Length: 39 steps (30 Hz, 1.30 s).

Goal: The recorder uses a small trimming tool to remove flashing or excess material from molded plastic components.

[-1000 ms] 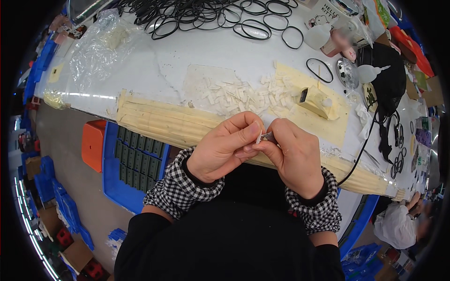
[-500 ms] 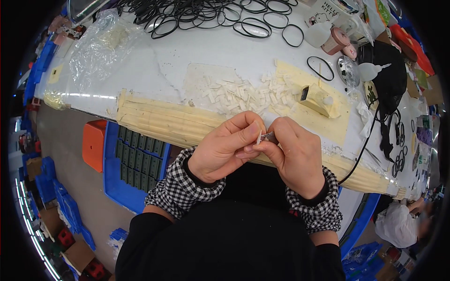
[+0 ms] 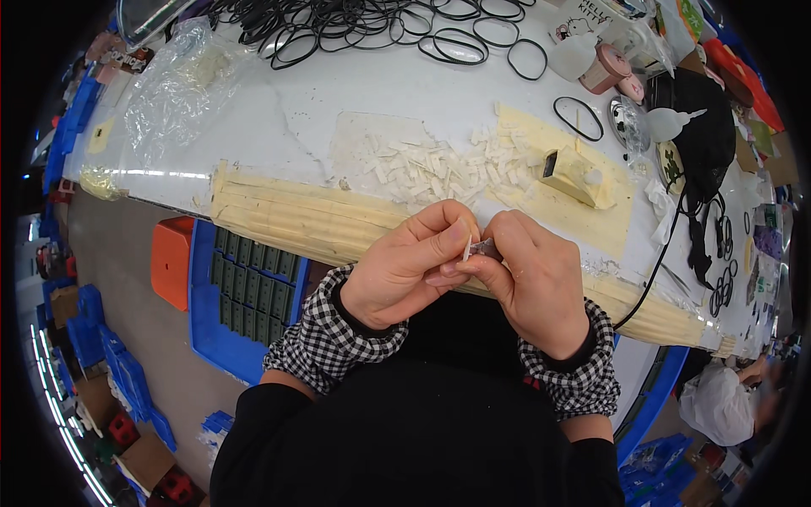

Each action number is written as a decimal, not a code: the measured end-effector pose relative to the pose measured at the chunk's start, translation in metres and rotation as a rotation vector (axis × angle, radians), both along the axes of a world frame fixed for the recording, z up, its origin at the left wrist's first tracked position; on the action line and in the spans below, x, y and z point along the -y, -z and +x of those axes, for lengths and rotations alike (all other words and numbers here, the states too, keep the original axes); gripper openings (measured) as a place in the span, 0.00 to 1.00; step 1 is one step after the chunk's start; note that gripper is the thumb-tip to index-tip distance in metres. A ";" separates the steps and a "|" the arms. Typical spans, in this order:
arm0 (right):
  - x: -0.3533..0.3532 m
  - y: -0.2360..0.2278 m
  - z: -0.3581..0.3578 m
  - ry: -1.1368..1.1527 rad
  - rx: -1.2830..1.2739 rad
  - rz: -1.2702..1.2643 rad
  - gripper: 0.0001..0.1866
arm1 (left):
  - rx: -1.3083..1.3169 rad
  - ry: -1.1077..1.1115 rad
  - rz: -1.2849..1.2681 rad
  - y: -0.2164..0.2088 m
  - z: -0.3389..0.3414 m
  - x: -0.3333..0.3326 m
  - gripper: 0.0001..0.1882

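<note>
In front of my body, at the table's near edge, both hands meet fingertip to fingertip. My left hand [image 3: 397, 275] pinches a small white strip [image 3: 467, 247] between thumb and forefinger, its narrow edge upward. My right hand [image 3: 542, 286] is closed around a small grey, flat, blade-like piece [image 3: 485, 248], whose tip meets or nearly meets the strip. Most of that grey piece is hidden in the fingers. Just beyond my hands lies a loose heap of similar white strips [image 3: 431, 171]. To its right, a yellowish tape-wrapped block [image 3: 579, 179] rests on a yellow sheet [image 3: 610, 226].
Black rubber rings [image 3: 338, 25] pile up at the table's far side. Crumpled clear plastic [image 3: 182, 93] lies at the left. A black cable [image 3: 655, 279] runs over the right edge. Below the table are a blue crate [image 3: 203, 317] of dark green parts and an orange stool [image 3: 171, 264].
Both hands keep almost the same grip and place. The whole view has shifted very slightly; nothing has been taken up or let go.
</note>
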State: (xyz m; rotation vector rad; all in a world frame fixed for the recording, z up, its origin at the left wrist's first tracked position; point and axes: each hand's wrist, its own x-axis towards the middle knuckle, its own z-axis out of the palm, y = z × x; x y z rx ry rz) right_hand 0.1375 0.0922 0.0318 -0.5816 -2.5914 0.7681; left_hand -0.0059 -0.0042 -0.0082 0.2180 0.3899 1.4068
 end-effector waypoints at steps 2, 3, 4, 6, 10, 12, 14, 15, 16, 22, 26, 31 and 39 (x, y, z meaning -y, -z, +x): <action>0.000 0.001 0.000 0.001 -0.013 -0.004 0.16 | -0.002 0.000 0.007 0.000 0.000 0.000 0.06; 0.000 0.001 0.000 0.000 -0.015 -0.006 0.16 | -0.004 0.000 0.012 0.001 0.000 0.000 0.07; 0.000 0.002 0.000 0.002 -0.016 -0.007 0.16 | -0.005 0.003 0.017 0.002 0.000 0.000 0.07; 0.000 0.001 0.000 -0.002 -0.005 -0.002 0.16 | -0.009 0.001 -0.005 0.002 0.001 0.000 0.07; 0.000 0.003 0.001 -0.001 -0.008 0.007 0.17 | -0.003 -0.001 -0.017 0.002 0.001 0.000 0.07; 0.000 0.002 0.000 0.007 -0.007 -0.002 0.16 | 0.018 0.004 -0.005 0.003 0.001 -0.001 0.06; 0.000 0.001 0.001 0.007 -0.009 -0.001 0.16 | 0.024 0.003 0.005 0.003 0.002 0.000 0.06; 0.001 0.001 0.001 0.004 -0.008 0.003 0.16 | 0.023 -0.001 0.006 0.002 0.002 0.001 0.06; 0.000 0.002 0.001 0.003 -0.003 0.005 0.16 | 0.025 -0.002 0.005 0.003 0.002 0.000 0.06; 0.000 0.003 0.002 -0.009 0.001 0.008 0.15 | 0.000 -0.002 -0.017 0.003 0.001 0.000 0.06; -0.002 -0.002 0.000 0.010 -0.033 0.140 0.14 | -0.213 -0.057 -0.084 -0.004 -0.001 0.002 0.07; -0.003 0.002 0.002 -0.001 -0.154 0.218 0.13 | -0.425 -0.140 -0.173 -0.011 0.002 0.000 0.10; -0.005 0.000 0.014 0.143 -0.169 0.052 0.09 | -0.359 -0.237 -0.120 -0.009 -0.005 -0.001 0.07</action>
